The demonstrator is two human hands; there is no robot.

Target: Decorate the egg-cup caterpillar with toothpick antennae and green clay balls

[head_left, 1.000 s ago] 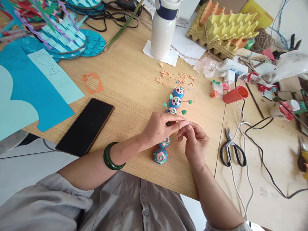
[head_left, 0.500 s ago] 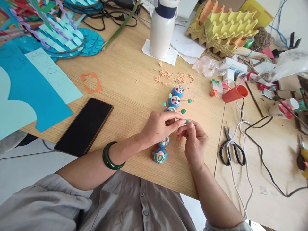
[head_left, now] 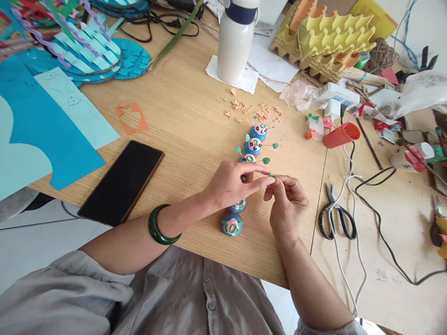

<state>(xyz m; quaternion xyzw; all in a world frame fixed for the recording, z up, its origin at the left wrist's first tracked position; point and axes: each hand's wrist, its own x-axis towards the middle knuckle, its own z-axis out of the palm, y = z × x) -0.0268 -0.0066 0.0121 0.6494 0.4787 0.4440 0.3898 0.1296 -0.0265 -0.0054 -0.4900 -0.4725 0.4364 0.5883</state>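
Note:
A row of small round blue ornaments with pink and green patterns, such as the nearest blue ornament (head_left: 231,225), runs away from me over the table. Thin sticks tipped with green blobs, one being this green-tipped stick (head_left: 266,161), poke out from their sides. My left hand (head_left: 232,182) reaches across the middle of the row and hides part of it. Its thumb and forefinger are closed on a small green piece (head_left: 272,176), which looks like clay. Fingertips of my right hand (head_left: 288,207) pinch the same piece from the right, so little of it shows.
A phone (head_left: 122,184) lies left of the row, near coloured paper (head_left: 75,109). Orange shavings (head_left: 240,106) and a white bottle (head_left: 235,46) are beyond. To the right are scissors (head_left: 337,211), cables, a red cup (head_left: 342,136) and egg trays (head_left: 331,39).
My right hand has shifted slightly to the right, its fingers curled more around the green piece. The left thumb now covers more of that piece. The ornaments have stayed in place.

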